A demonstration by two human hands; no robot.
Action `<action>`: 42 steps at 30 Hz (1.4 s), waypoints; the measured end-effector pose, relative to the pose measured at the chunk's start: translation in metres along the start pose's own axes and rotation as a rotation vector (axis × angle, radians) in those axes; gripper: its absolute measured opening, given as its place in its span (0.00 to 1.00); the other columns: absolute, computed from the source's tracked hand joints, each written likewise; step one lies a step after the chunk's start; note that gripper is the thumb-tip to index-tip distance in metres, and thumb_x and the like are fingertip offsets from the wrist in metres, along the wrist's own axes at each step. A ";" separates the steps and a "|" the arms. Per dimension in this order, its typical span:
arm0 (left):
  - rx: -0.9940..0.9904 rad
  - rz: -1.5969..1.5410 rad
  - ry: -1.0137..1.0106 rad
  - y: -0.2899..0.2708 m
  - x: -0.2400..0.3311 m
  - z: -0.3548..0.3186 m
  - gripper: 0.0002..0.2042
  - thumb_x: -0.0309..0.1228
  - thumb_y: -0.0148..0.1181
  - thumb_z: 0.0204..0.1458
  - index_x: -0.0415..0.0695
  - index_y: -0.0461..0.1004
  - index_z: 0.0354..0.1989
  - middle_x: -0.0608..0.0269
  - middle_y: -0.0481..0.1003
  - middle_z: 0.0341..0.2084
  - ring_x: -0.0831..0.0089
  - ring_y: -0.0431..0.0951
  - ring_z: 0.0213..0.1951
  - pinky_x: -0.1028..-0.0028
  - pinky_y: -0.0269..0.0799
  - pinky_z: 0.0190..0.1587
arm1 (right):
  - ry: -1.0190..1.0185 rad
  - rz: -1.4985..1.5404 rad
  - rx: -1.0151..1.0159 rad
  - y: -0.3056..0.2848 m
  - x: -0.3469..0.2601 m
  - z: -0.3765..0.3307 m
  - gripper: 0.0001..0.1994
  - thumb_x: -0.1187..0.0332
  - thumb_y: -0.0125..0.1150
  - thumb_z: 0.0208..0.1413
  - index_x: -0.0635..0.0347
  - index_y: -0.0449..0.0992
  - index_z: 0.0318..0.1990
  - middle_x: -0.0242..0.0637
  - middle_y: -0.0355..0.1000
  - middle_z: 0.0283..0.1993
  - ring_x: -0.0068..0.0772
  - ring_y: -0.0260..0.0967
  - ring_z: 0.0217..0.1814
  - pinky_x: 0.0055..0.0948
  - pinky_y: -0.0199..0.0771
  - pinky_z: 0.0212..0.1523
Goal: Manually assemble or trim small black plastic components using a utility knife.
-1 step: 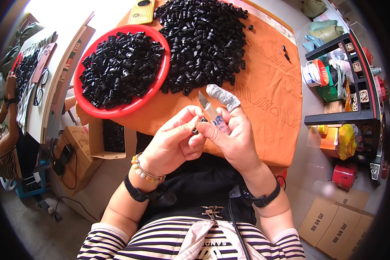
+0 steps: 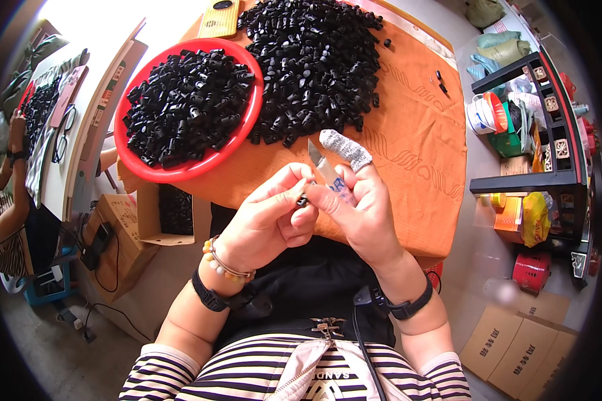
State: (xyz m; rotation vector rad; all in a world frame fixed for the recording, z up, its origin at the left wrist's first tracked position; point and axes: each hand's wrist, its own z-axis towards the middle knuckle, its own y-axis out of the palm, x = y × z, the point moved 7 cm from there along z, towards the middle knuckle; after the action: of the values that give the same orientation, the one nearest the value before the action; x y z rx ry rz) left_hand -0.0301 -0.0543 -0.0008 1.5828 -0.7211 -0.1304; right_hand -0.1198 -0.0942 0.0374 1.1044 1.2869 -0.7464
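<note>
My left hand (image 2: 267, 212) pinches a small black plastic piece (image 2: 302, 200) between thumb and fingers, mostly covered by the fingertips. Gripped in my right hand (image 2: 368, 210) is a knife (image 2: 332, 178) with a pale wrapped handle, its blade pointing up and away from me. The right thumb meets the black piece, and a grey knitted finger cot (image 2: 344, 148) covers the raised index finger. Both hands meet over the near edge of the orange tablecloth (image 2: 415, 140). Beyond them lie a heap of similar black pieces (image 2: 314, 73) and a red basin (image 2: 256, 100) full of them.
A yellow phone-like object (image 2: 219, 21) lies at the far edge. Two tiny black pieces (image 2: 441, 83) rest at the right. An open carton (image 2: 170, 238) stands below left, a black shelf (image 2: 528, 184) at right. Another person (image 2: 10, 214) works at a table on the far left.
The right thumb and the knife have shifted very slightly, the handle turning a little against the black piece. The left hand stays in place.
</note>
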 end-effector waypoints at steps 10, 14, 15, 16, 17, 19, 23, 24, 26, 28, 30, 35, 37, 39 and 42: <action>0.176 0.187 0.308 -0.009 0.038 -0.005 0.09 0.32 0.44 0.59 0.48 0.61 0.46 0.69 0.64 0.21 0.83 0.59 0.18 0.81 0.58 0.20 | -0.018 -0.143 0.056 -0.020 0.012 0.005 0.24 0.73 0.60 0.52 0.66 0.61 0.56 0.21 0.56 0.26 0.09 0.46 0.24 0.11 0.48 0.24; 0.460 0.417 0.601 -0.020 0.080 -0.030 0.08 0.31 0.44 0.59 0.46 0.63 0.45 0.66 0.68 0.24 0.81 0.65 0.20 0.81 0.63 0.22 | 0.003 -0.196 0.070 -0.029 0.020 0.008 0.24 0.76 0.59 0.52 0.66 0.61 0.56 0.22 0.58 0.25 0.10 0.48 0.24 0.11 0.50 0.24; 0.471 0.422 0.684 -0.027 0.091 -0.038 0.08 0.30 0.45 0.59 0.45 0.63 0.46 0.64 0.70 0.26 0.80 0.68 0.22 0.80 0.66 0.24 | 0.002 -0.197 0.064 -0.028 0.023 0.010 0.24 0.76 0.59 0.52 0.66 0.61 0.56 0.22 0.58 0.25 0.10 0.48 0.24 0.11 0.50 0.24; 0.475 0.426 0.763 -0.031 0.103 -0.045 0.09 0.29 0.45 0.59 0.44 0.63 0.47 0.62 0.71 0.28 0.78 0.70 0.23 0.79 0.68 0.25 | 0.016 -0.185 0.081 -0.030 0.024 0.012 0.24 0.76 0.58 0.52 0.66 0.60 0.56 0.24 0.59 0.26 0.11 0.51 0.24 0.12 0.54 0.25; 0.485 0.412 0.801 -0.035 0.112 -0.049 0.10 0.29 0.45 0.59 0.43 0.62 0.48 0.59 0.72 0.31 0.76 0.72 0.26 0.79 0.70 0.28 | 0.030 -0.173 0.098 -0.031 0.026 0.014 0.24 0.77 0.58 0.52 0.66 0.60 0.57 0.25 0.61 0.26 0.12 0.53 0.24 0.13 0.57 0.26; 0.485 0.426 0.852 -0.042 0.129 -0.057 0.14 0.28 0.45 0.59 0.42 0.60 0.53 0.51 0.72 0.43 0.70 0.76 0.35 0.78 0.74 0.33 | 0.003 -0.194 0.098 -0.029 0.028 0.019 0.24 0.77 0.58 0.52 0.66 0.60 0.57 0.26 0.63 0.26 0.13 0.56 0.25 0.15 0.60 0.27; 0.530 0.466 0.918 -0.029 0.140 -0.061 0.19 0.28 0.45 0.58 0.41 0.56 0.58 0.48 0.67 0.50 0.66 0.76 0.41 0.75 0.75 0.37 | -0.126 -0.480 0.088 -0.029 0.031 0.032 0.26 0.77 0.59 0.50 0.62 0.60 0.58 0.31 0.67 0.28 0.18 0.64 0.27 0.20 0.67 0.29; 0.555 0.471 0.928 -0.027 0.140 -0.060 0.18 0.28 0.44 0.58 0.41 0.57 0.58 0.49 0.69 0.48 0.67 0.76 0.39 0.76 0.75 0.36 | -0.124 -0.483 0.089 -0.027 0.031 0.036 0.26 0.77 0.59 0.50 0.62 0.60 0.58 0.31 0.67 0.28 0.18 0.64 0.27 0.20 0.67 0.29; 0.580 0.475 0.935 -0.031 0.138 -0.061 0.18 0.28 0.44 0.59 0.40 0.57 0.57 0.50 0.70 0.46 0.69 0.76 0.38 0.77 0.74 0.36 | -0.211 -0.630 0.123 -0.020 0.026 0.042 0.29 0.76 0.61 0.47 0.59 0.59 0.59 0.36 0.69 0.28 0.26 0.69 0.29 0.25 0.70 0.31; 0.437 0.528 0.798 -0.036 0.128 -0.054 0.16 0.27 0.43 0.59 0.40 0.60 0.56 0.54 0.73 0.39 0.74 0.75 0.32 0.79 0.72 0.32 | -0.210 -0.708 0.136 -0.011 0.026 0.050 0.31 0.74 0.63 0.46 0.58 0.58 0.60 0.37 0.70 0.29 0.30 0.70 0.30 0.28 0.71 0.31; 0.438 0.567 0.721 -0.036 0.114 -0.045 0.12 0.28 0.44 0.58 0.39 0.65 0.49 0.63 0.71 0.28 0.81 0.71 0.25 0.82 0.68 0.27 | -0.212 -0.862 0.171 -0.004 0.023 0.056 0.36 0.70 0.67 0.42 0.56 0.56 0.61 0.40 0.71 0.31 0.39 0.72 0.31 0.35 0.72 0.32; 0.416 0.573 0.339 -0.036 0.068 -0.020 0.09 0.29 0.48 0.57 0.42 0.67 0.44 0.69 0.70 0.25 0.85 0.68 0.23 0.85 0.65 0.25 | -0.278 -1.071 0.252 0.001 0.027 0.065 0.39 0.68 0.71 0.39 0.53 0.57 0.61 0.41 0.73 0.32 0.41 0.73 0.29 0.35 0.73 0.31; 0.401 0.587 0.273 -0.036 0.058 -0.015 0.09 0.31 0.49 0.58 0.43 0.67 0.44 0.71 0.70 0.25 0.86 0.68 0.23 0.86 0.65 0.26 | -0.392 -1.202 0.246 0.007 0.027 0.064 0.38 0.70 0.69 0.40 0.53 0.56 0.61 0.42 0.73 0.32 0.44 0.73 0.30 0.37 0.74 0.32; 0.403 0.590 0.217 -0.036 0.052 -0.011 0.09 0.32 0.50 0.57 0.43 0.68 0.43 0.72 0.70 0.25 0.86 0.68 0.23 0.86 0.65 0.26 | -0.348 -1.162 0.232 0.004 0.031 0.066 0.36 0.70 0.66 0.41 0.52 0.57 0.61 0.43 0.72 0.38 0.43 0.73 0.34 0.37 0.74 0.34; 0.407 0.597 0.217 -0.038 0.050 -0.009 0.09 0.32 0.50 0.57 0.43 0.68 0.43 0.71 0.70 0.25 0.86 0.69 0.24 0.86 0.65 0.26 | -0.240 -1.000 0.178 -0.005 0.038 0.066 0.33 0.71 0.64 0.42 0.54 0.59 0.59 0.43 0.72 0.42 0.40 0.73 0.36 0.34 0.74 0.35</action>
State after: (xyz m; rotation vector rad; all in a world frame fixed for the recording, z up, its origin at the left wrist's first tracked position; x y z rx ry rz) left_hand 0.0276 -0.0738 -0.0180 1.6553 -1.0596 0.6523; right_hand -0.0939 -0.1519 -0.0056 0.4122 1.5568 -1.6978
